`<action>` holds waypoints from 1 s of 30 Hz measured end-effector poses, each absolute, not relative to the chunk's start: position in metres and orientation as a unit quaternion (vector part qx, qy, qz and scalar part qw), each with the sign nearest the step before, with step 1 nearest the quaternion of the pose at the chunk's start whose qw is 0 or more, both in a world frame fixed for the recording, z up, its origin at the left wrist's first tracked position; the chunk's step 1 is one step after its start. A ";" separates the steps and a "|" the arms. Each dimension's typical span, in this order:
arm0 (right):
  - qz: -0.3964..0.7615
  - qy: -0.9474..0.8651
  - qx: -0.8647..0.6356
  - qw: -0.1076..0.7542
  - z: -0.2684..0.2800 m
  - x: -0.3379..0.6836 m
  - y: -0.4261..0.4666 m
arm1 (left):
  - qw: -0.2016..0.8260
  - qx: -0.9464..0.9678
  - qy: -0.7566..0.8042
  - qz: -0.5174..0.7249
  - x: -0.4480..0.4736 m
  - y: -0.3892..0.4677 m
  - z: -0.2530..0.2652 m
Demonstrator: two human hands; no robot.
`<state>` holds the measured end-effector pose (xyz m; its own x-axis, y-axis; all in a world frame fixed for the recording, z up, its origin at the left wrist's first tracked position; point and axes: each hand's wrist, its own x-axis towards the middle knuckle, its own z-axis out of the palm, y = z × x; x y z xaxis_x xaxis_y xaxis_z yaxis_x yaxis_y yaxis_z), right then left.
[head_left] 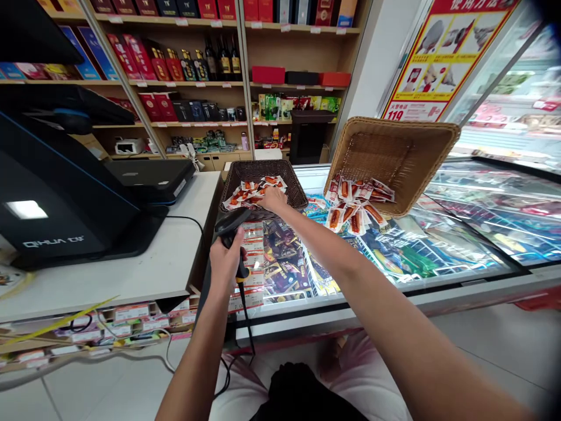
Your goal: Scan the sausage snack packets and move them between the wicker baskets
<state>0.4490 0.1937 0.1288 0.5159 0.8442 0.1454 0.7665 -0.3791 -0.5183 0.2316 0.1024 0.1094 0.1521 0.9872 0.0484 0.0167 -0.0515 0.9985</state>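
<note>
My left hand is wrapped round the handle of a black barcode scanner, its head tilted up beside the glass and its cable hanging down. My right hand reaches over the near rim of a dark brown wicker basket. Its fingers are closed at the pile of wrapped sausages inside and appear to pinch a sausage packet; the fingertips are partly hidden. To the right, a tan wicker basket lies tipped on its side, with more sausage packets spilling from its mouth onto the glass.
Both baskets stand on a glass-topped freezer full of packaged goods. At the left, a white counter carries a dark checkout terminal and a black cash drawer. Stocked shelves line the back wall. Price labels lie along the freezer's left side.
</note>
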 end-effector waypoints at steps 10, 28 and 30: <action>-0.020 -0.461 -0.709 0.534 0.124 0.467 0.074 | 0.500 0.591 0.424 0.470 0.235 0.074 0.111; -0.011 -0.331 -0.694 0.640 0.075 0.518 -0.074 | 0.466 0.743 0.350 0.329 0.338 -0.003 0.105; -0.009 -0.322 -0.679 0.660 0.066 0.523 -0.078 | 0.462 0.752 0.351 0.313 0.340 -0.005 0.104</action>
<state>0.5227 -0.0781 0.0657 0.7920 0.4256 0.4378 0.4496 0.0786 -0.8898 0.3404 -0.0051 0.1039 0.5572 0.8175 0.1461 0.2385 -0.3260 0.9148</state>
